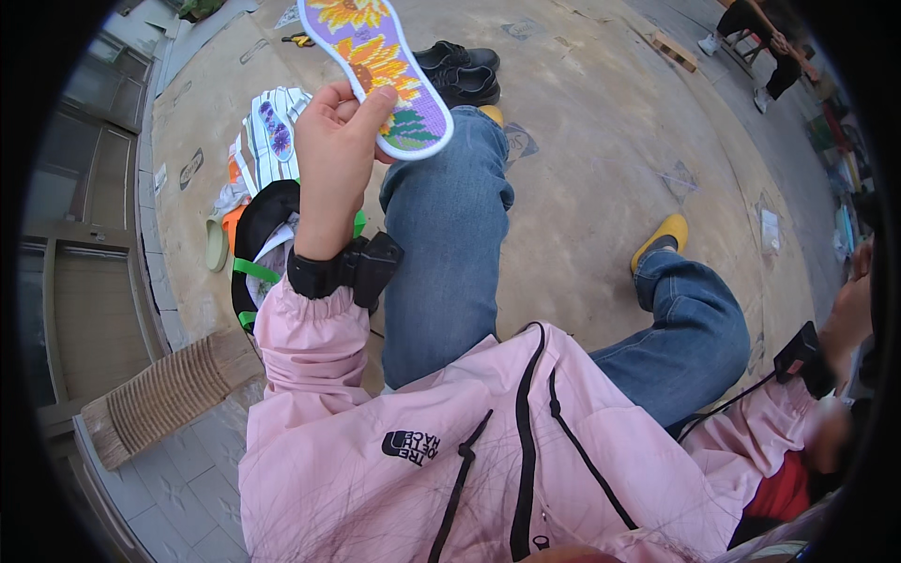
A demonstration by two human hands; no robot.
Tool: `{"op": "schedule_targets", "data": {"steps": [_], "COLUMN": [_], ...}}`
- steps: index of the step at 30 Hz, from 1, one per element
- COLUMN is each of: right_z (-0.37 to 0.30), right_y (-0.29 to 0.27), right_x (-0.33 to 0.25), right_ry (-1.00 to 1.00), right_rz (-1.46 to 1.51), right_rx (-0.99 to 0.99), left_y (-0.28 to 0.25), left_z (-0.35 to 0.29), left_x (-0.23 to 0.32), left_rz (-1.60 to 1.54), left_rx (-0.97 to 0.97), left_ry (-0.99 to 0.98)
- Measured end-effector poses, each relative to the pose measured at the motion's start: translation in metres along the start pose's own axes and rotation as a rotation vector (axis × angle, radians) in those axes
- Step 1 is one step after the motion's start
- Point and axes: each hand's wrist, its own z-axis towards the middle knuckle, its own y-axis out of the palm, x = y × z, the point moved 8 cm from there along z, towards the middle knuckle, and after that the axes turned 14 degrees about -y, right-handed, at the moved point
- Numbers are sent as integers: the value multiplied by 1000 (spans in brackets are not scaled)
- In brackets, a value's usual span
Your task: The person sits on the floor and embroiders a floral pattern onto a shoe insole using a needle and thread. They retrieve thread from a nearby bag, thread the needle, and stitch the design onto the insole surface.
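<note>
My left hand (340,141) pinches a sunflower-patterned insole (387,70) near its lower end, thumb on top and fingers beneath. The insole is purple with yellow flowers, green leaves and a white edge; its upper end runs out of the picture. It is held up over my left knee, in jeans (441,235). A black device is strapped round my left wrist. My right hand (847,314) is at the far right rim, raised above a pink sleeve with another black device. Its fingers are partly lost in the dark edge, and what they touch is hidden.
Left of my leg stands a black bag with green straps (267,216); beyond it lies another, purple-patterned insole (276,129) on striped material. Black shoes (460,75) sit ahead, a corrugated wooden board (169,394) at lower left. Another person (765,42) sits at far right.
</note>
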Motion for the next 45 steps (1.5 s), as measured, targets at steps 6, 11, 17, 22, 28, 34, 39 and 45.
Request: {"op": "schedule_targets", "data": {"steps": [6, 11, 17, 22, 28, 34, 39, 45], "right_z": [-103, -184, -224, -226, -230, -231, -233, -231], "right_y": [174, 203, 200, 203, 212, 216, 217, 219], "right_x": [-65, -90, -83, -72, -74, -78, -81, -89], "right_ry": [313, 749, 915, 816, 696, 705, 724, 720], "right_rz": [577, 891, 904, 755, 784, 862, 858, 855], "right_rx": [-448, -431, -234, -223, -210, -161, -169, -216], "left_y": [105, 149, 179, 185, 182, 179, 180, 179], "left_z": [-62, -71, -69, -63, -58, -57, -62, -69], "left_x": [-13, -46, -83, -102, -123, -126, -114, -109], "left_rz": [-186, -323, -311, -377, -463, -460, -524, -450], "left_rx": [-426, -530, -544, -526, -523, -519, -486, -552], "left_ry": [-178, -287, -361, -428, -540, -599, -544, -454]}}
